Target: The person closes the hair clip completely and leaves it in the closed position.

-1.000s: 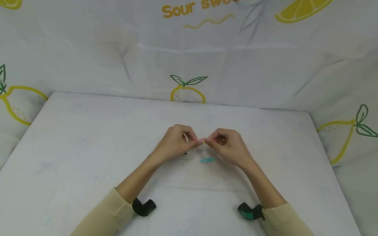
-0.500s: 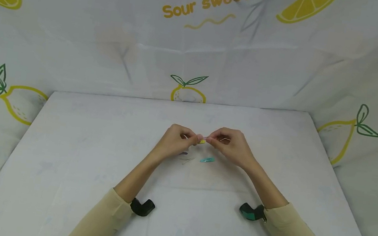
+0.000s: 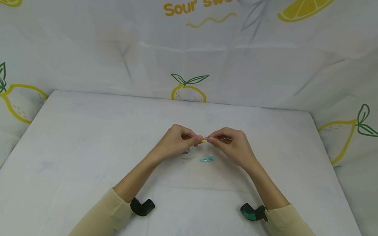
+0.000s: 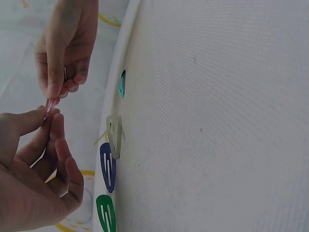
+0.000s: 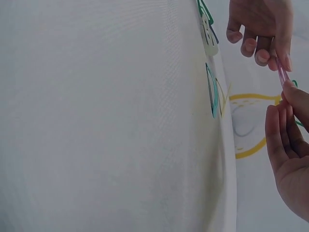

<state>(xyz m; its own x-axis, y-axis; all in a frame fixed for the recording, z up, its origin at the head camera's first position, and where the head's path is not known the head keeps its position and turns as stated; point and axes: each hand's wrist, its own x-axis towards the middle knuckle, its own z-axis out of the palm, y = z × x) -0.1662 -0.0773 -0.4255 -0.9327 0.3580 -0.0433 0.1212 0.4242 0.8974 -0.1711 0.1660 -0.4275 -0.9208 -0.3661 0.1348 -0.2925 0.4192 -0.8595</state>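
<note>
A small pink hair clip [image 4: 49, 105] spans the fingertips of both hands, held up above the table. My left hand [image 3: 177, 141] pinches one end between thumb and index finger. The other end is pinched by my right hand [image 3: 231, 145]. In the right wrist view the middle of the pink clip [image 5: 282, 73] shows between the two thumbs. Below the hands lie a teal clip [image 3: 207, 159], an off-white clip [image 4: 114, 136], a dark blue clip [image 4: 108, 166] and a green clip [image 4: 105, 212]. A yellow clip [image 3: 203, 141] lies just behind the fingertips, partly hidden.
A white cloth covers the table [image 3: 96, 161]. A white curtain printed with lemons [image 3: 188, 93] hangs at the back and sides. Black camera mounts [image 3: 142, 207] stick out from both wrists, close over the cloth.
Both hands have shifted slightly, the right one a little to the right, and more of the yellow clip shows between them. Both still pinch the pink hair clip; the teal clip lies where it was.
</note>
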